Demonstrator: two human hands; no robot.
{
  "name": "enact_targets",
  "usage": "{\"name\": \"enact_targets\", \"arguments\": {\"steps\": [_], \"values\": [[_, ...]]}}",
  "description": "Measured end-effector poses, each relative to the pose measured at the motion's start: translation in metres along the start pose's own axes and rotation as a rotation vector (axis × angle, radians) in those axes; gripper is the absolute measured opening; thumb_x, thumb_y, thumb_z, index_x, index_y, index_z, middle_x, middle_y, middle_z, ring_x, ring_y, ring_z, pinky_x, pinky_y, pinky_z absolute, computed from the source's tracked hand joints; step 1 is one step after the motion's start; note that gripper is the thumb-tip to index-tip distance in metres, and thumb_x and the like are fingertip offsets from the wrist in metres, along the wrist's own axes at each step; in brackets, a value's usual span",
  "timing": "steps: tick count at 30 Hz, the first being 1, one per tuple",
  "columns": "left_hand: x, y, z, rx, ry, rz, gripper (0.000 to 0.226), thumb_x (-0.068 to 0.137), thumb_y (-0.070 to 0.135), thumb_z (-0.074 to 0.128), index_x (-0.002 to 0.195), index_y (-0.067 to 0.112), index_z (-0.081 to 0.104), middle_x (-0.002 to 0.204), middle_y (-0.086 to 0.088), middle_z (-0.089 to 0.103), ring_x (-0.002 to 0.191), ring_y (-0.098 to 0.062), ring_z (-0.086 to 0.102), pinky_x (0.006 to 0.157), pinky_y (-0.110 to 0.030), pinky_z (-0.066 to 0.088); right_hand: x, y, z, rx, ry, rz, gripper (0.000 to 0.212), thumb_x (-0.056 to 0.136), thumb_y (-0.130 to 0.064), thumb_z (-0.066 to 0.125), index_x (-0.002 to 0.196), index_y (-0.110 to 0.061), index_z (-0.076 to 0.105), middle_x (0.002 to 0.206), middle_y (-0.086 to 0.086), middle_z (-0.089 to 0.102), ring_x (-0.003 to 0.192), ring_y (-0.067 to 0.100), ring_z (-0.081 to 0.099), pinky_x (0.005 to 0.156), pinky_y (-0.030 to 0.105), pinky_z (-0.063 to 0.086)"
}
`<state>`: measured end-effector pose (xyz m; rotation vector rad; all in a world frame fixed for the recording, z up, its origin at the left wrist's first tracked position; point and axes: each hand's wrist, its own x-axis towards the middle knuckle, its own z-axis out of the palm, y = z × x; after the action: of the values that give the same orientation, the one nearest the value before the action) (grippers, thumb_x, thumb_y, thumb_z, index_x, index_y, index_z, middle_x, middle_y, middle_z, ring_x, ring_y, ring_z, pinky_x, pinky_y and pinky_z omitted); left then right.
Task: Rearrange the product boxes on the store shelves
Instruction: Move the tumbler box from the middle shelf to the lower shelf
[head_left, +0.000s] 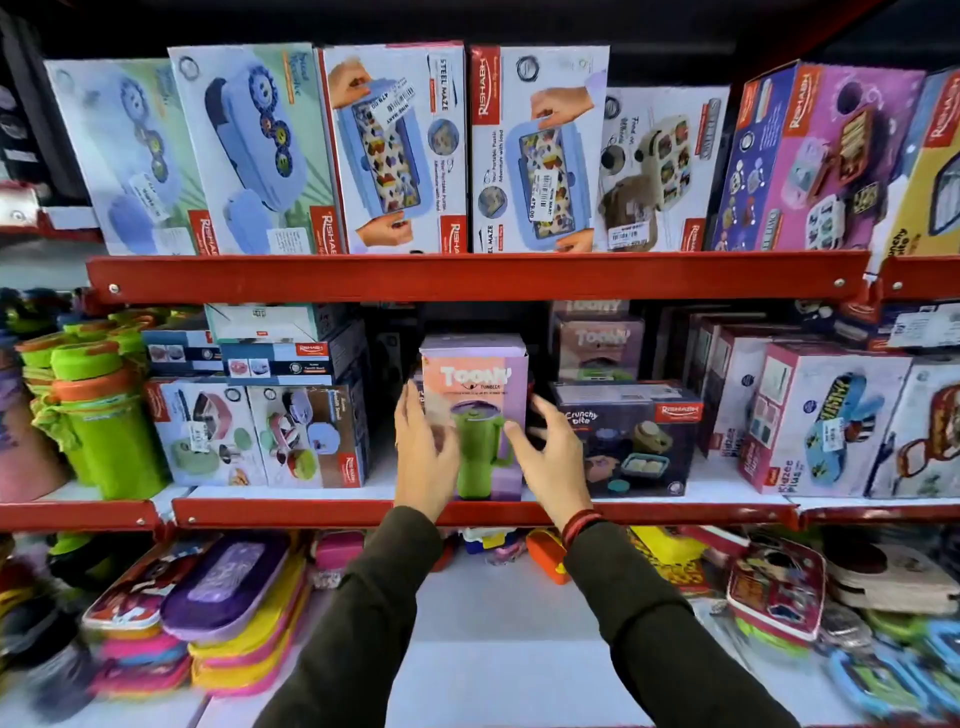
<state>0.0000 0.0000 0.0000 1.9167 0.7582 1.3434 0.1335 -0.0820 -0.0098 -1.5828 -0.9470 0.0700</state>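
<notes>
A pink and purple Toony tumbler box (475, 374) stands upright at the middle of the middle shelf (311, 512), with a green tumbler pictured on its front. My left hand (423, 452) lies at its left front edge with fingers spread. My right hand (550, 457) hovers at its lower right edge, fingers apart and fingertips just touching the box. Neither hand closes around it. Right beside it sits a dark Crunchy Bite box (628, 441). A second Toony box (597, 348) stands further back to the right.
Lunch-box cartons (395, 150) line the upper shelf (467, 275). Stacked product boxes (260, 436) and green bottles (114, 441) fill the left of the middle shelf, Kidzee boxes (826, 421) the right. Pencil cases (228, 587) lie on the lower shelf.
</notes>
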Motion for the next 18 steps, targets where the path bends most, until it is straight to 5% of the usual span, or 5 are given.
{"name": "enact_targets", "arguments": {"steps": [3,6,9,14,18], "values": [[0.003,-0.013,0.002,-0.024,-0.036,-0.059,0.061,0.099,0.012,0.054,0.155,0.017,0.03,0.139,-0.013,0.052,0.123,-0.028,0.056,0.108,-0.038,0.048,0.0,0.002,0.006,-0.04,-0.02,0.005,0.062,0.095,-0.032,0.069,0.152,-0.02,0.045,0.154,0.007,0.054,0.141,0.029,0.053,0.117,0.054,0.044],[0.002,-0.016,0.003,-0.031,-0.018,-0.066,0.056,0.098,0.011,0.056,0.15,0.018,0.039,0.128,-0.007,0.06,0.103,-0.015,0.059,0.093,-0.023,0.052,-0.001,0.005,0.011,-0.045,0.019,0.008,0.059,0.095,-0.026,0.071,0.149,-0.019,0.048,0.15,0.007,0.057,0.137,0.029,0.056,0.115,0.053,0.047],[0.007,-0.016,0.0,-0.077,0.004,-0.055,0.058,0.097,0.011,0.06,0.15,0.02,0.04,0.114,-0.012,0.065,0.092,-0.014,0.06,0.091,-0.032,0.056,0.001,0.005,0.008,-0.028,0.048,-0.032,0.057,0.094,-0.027,0.072,0.146,-0.021,0.051,0.146,0.005,0.061,0.133,0.027,0.06,0.112,0.053,0.05],[0.005,-0.007,-0.011,-0.166,0.01,0.023,0.063,0.095,0.018,0.065,0.152,0.027,0.039,0.124,-0.007,0.064,0.111,-0.019,0.064,0.101,-0.032,0.053,-0.007,-0.006,-0.006,0.05,0.102,-0.139,0.052,0.093,-0.034,0.071,0.142,-0.03,0.054,0.139,-0.001,0.066,0.128,0.021,0.063,0.106,0.052,0.054],[-0.014,0.009,-0.018,-0.206,0.039,0.105,0.06,0.094,0.023,0.068,0.149,0.024,0.044,0.135,0.002,0.06,0.12,-0.006,0.06,0.1,-0.016,0.048,-0.029,-0.016,-0.022,0.102,0.174,-0.229,0.048,0.092,-0.042,0.068,0.138,-0.04,0.054,0.134,-0.005,0.065,0.125,0.018,0.063,0.1,0.052,0.057]]}}
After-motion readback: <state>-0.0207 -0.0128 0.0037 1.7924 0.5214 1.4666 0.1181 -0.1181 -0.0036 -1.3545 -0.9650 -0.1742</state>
